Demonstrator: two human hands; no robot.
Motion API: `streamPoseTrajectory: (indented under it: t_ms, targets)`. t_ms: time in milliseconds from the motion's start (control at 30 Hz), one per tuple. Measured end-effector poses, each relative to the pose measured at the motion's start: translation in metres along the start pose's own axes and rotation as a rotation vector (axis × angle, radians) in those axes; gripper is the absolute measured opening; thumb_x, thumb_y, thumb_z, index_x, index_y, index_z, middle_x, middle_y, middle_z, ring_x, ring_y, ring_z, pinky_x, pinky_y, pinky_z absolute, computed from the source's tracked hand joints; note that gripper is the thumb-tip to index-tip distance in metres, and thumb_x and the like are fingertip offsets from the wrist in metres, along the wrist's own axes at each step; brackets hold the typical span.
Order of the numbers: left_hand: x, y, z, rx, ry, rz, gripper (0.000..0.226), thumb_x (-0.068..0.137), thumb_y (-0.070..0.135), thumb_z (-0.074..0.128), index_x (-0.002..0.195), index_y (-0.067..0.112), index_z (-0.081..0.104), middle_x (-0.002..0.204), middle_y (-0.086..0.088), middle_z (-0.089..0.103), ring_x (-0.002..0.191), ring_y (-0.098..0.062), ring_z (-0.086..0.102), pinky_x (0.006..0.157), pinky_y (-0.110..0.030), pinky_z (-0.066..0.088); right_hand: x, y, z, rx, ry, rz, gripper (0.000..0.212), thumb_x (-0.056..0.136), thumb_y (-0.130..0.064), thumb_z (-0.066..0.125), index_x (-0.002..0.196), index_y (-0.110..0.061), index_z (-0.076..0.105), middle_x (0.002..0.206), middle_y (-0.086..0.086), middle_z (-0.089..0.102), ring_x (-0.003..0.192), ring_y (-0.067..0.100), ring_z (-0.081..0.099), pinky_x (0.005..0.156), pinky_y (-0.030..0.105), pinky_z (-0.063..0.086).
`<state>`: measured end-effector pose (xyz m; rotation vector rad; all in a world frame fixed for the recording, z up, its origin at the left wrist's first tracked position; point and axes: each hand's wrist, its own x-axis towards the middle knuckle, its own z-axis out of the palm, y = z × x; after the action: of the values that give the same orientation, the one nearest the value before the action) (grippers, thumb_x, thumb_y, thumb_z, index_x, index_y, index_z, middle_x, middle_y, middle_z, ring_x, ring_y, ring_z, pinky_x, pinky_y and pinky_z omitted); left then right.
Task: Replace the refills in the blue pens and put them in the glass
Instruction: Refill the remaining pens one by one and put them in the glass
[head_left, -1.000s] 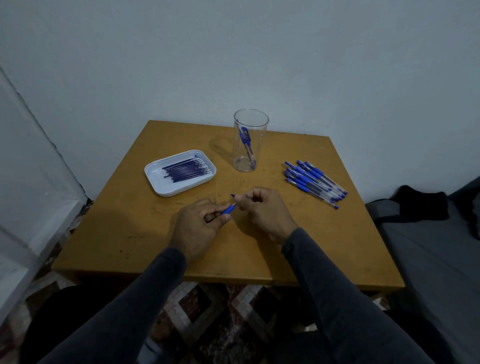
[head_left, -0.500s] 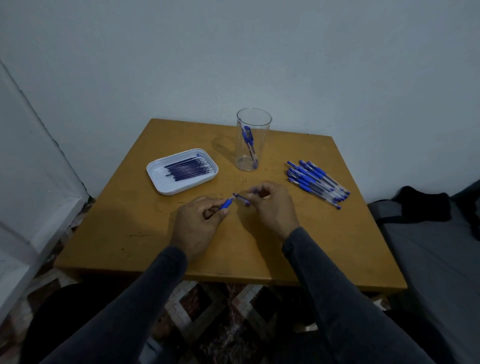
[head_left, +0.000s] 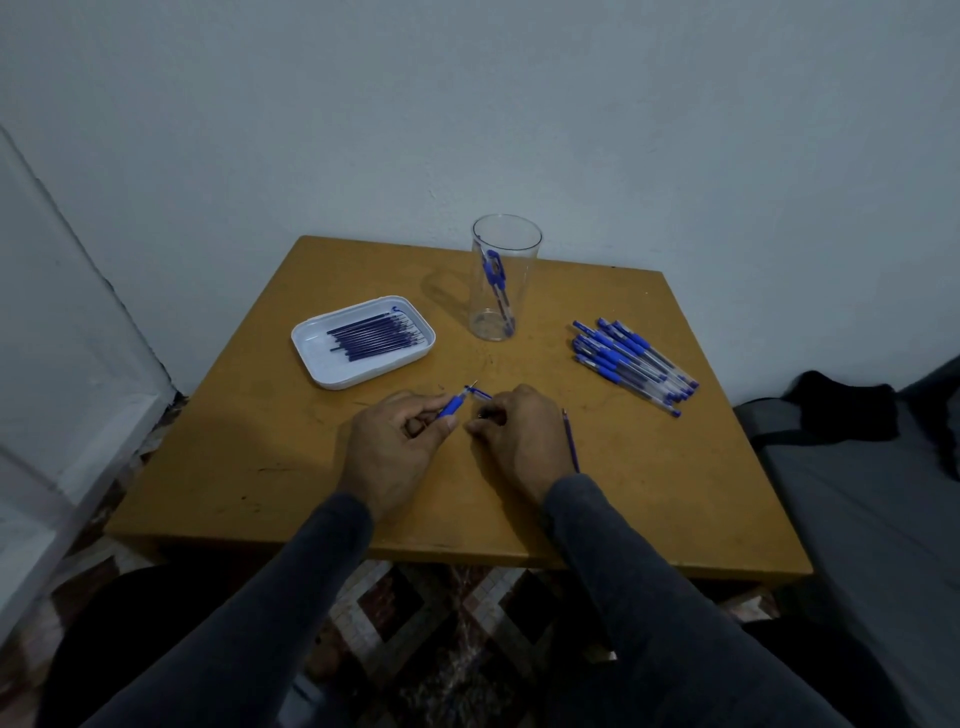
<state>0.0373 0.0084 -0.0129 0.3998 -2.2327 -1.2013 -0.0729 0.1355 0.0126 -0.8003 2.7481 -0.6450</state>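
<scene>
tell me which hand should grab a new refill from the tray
Right. The left hand grips the pen; the right hand only pinches something small near its tip. The tray lies left, so it must reach across.

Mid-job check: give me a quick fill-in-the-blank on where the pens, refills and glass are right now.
1. The refills lie in the white ____.
2. The glass holds ____ finished pen.
3. The left hand grips a pen with a ____ grip.
4. The pile of pens lies to the ____ of the glass.

Missing words: tray; one; blue; right
</scene>
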Motion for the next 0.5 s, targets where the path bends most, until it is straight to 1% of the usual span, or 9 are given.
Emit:
streamPoseTrajectory:
  t_ms: [67,133,167,200,233,267,300,400,500]
  targets:
    - [0.000,0.001,0.000,-0.005,-0.003,-0.004,0.034,0.090,0.020,0.073,0.123,0.021,0.069,0.098,0.012,0.068,0.089,-0.003,0.062,0.077,-0.018,0.055,-0.002,0.002,0.002,0.032,0.017,-0.019,0.031,0.096,-0.036,0.068,0.123,-0.023,0.070,0.120,-0.002,0.061,0.109,0.013,0.056,0.096,0.032,0.050]
    - [-0.001,0.001,-0.001,-0.017,-0.016,-0.004,0.034,0.090,0.021,0.073,0.123,0.023,0.069,0.099,0.013,0.068,0.090,0.000,0.062,0.078,-0.019,0.055,-0.005,0.004,0.000,0.238,0.068,-0.018,0.024,0.098,-0.029,0.066,0.120,-0.023,0.072,0.117,-0.005,0.064,0.105,0.010,0.058,0.090,0.028,0.050]
    - [-0.001,0.002,-0.001,-0.021,-0.027,-0.003,0.035,0.090,0.022,0.073,0.124,0.023,0.068,0.099,0.014,0.068,0.089,0.001,0.063,0.077,-0.019,0.055,-0.007,0.004,-0.003,0.482,0.063,0.029,0.019,0.098,-0.024,0.065,0.115,-0.023,0.074,0.111,-0.004,0.067,0.097,0.010,0.060,0.081,0.026,0.051]
    - [-0.001,0.002,-0.001,-0.025,-0.039,-0.004,0.036,0.091,0.023,0.072,0.126,0.024,0.067,0.099,0.015,0.067,0.086,0.001,0.062,0.075,-0.019,0.055,-0.010,0.002,-0.007,0.788,0.007,0.096,0.017,0.098,-0.020,0.064,0.110,-0.020,0.076,0.100,-0.001,0.068,0.083,0.010,0.060,0.065,0.024,0.049]
    - [-0.001,0.003,-0.001,-0.030,-0.050,-0.005,0.037,0.091,0.024,0.072,0.127,0.024,0.066,0.097,0.016,0.066,0.082,0.002,0.062,0.072,-0.018,0.053,-0.013,0.000,-0.012,1.048,-0.067,0.160,0.017,0.097,-0.017,0.062,0.106,-0.015,0.076,0.089,0.003,0.066,0.067,0.011,0.056,0.050,0.021,0.042]
    - [-0.001,0.004,0.000,-0.034,-0.057,-0.006,0.038,0.092,0.024,0.071,0.129,0.024,0.065,0.096,0.018,0.065,0.078,0.003,0.061,0.070,-0.016,0.051,-0.014,-0.003,-0.017,1.186,-0.112,0.179,0.017,0.097,-0.016,0.062,0.105,-0.010,0.076,0.082,0.007,0.064,0.056,0.010,0.049,0.041,0.020,0.035]
    - [-0.001,0.005,0.000,-0.036,-0.059,-0.002,0.038,0.092,0.024,0.071,0.130,0.023,0.065,0.094,0.019,0.064,0.076,0.005,0.060,0.068,-0.014,0.050,-0.014,-0.005,-0.020,1.186,-0.124,0.176,0.017,0.097,-0.015,0.063,0.104,-0.008,0.076,0.081,0.009,0.064,0.052,0.010,0.046,0.038,0.020,0.032]
    - [-0.002,0.005,-0.001,-0.022,-0.053,0.016,0.038,0.093,0.023,0.070,0.131,0.022,0.064,0.090,0.019,0.062,0.076,0.007,0.058,0.066,-0.010,0.048,-0.016,-0.010,-0.020,1.096,-0.106,0.183,0.014,0.097,-0.017,0.067,0.102,-0.008,0.077,0.087,0.008,0.071,0.055,0.008,0.050,0.042,0.019,0.039]
    - [-0.003,0.007,-0.001,0.000,-0.051,0.024,0.037,0.093,0.022,0.069,0.129,0.021,0.064,0.096,0.017,0.064,0.088,0.006,0.060,0.073,-0.008,0.049,-0.015,-0.010,-0.017,1.126,-0.078,0.221,0.015,0.100,-0.020,0.064,0.103,-0.010,0.075,0.093,0.013,0.072,0.056,0.008,0.051,0.042,0.019,0.039]
